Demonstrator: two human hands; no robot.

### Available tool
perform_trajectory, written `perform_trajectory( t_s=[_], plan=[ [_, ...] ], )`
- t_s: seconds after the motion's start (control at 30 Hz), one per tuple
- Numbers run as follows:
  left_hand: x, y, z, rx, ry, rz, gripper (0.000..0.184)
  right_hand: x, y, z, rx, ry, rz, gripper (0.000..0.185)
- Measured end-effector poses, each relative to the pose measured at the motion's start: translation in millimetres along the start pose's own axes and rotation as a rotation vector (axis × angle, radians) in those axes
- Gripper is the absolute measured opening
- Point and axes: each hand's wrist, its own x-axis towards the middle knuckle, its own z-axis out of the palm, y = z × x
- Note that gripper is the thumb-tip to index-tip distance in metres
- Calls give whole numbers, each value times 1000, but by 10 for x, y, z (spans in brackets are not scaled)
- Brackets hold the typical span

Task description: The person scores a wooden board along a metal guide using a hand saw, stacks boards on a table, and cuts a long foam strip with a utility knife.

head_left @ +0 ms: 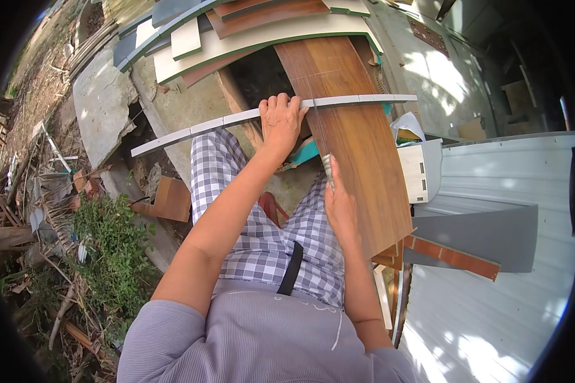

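Observation:
My left hand (281, 124) is closed over a long, narrow white strip (358, 99) with dark marks across it at intervals. The strip runs across my thigh and over a brown wood-grain board (364, 172). In my right hand (340, 207) is the pale, ringed handle (328, 167) of a thin-bladed saw. Its narrow blade (321, 131) points away from me and crosses the strip just right of my left fingers. Whether the blade has teeth is too fine to see.
Stacked board offcuts (255, 41) lie ahead. A white corrugated sheet (492, 175), with a grey panel (485, 236) on it, is at right. Broken concrete slab (105, 115) and a green shrub (112, 242) are at left. A white slotted box (416, 169) stands beside the board.

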Motion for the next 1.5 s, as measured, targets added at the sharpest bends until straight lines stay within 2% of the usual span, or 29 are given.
perform_trajectory(
  t_s=[0.07, 0.17, 0.23, 0.47, 0.53, 0.57, 0.63, 0.7, 0.77, 0.87, 1.0, 1.07, 1.2, 1.27, 1.4, 1.5],
  plan=[
    [9, -10, 21, -16, 43, 14, 19, 447, -180, 26, -6, -19, -5, 68],
    [20, -3, 2, -31, 56, 19, 18, 862, -334, 83, -11, 85, -130, 67],
    [13, 1, 19, -16, 32, 6, 19, 907, -392, 34, -21, 27, -81, 63],
    [16, 8, -17, -8, 18, 3, 20, -204, 177, 75, -8, 32, -52, 68],
    [11, -11, 5, -21, 13, 4, 20, -405, 278, 86, -55, 154, -185, 68],
    [6, -13, 11, -29, 13, 11, 20, -387, 266, 71, -56, 155, -177, 68],
    [12, -9, 9, -26, 19, 16, 20, -154, 166, 8, -9, 31, -69, 69],
    [12, -11, 16, -16, 3, 10, 19, 250, -21, 8, -13, -2, -35, 67],
    [12, -4, 19, -14, 12, 15, 19, 631, -112, 111, -32, 90, -146, 64],
    [12, -1, 27, -7, 20, 14, 19, 840, -271, 76, -21, 86, -147, 63],
    [8, -8, 34, -11, 17, 14, 19, 464, -104, 86, -2, 76, -121, 65],
    [2, -17, 39, -9, 22, 16, 19, 69, 9, 20, 22, -56, 41, 63],
    [-9, -33, 60, -2, 47, 36, 19, -318, 185, 70, 35, 40, -51, 63],
    [-5, -26, 55, -5, 42, 32, 19, -139, 109, 24, 12, -39, 28, 63],
    [3, -31, 61, -5, 36, 21, 18, 628, -187, 72, -41, 34, -78, 64],
    [11, -26, 38, 23, 33, 20, 19, 857, -329, 46, -13, 28, -95, 63]
  ],
)
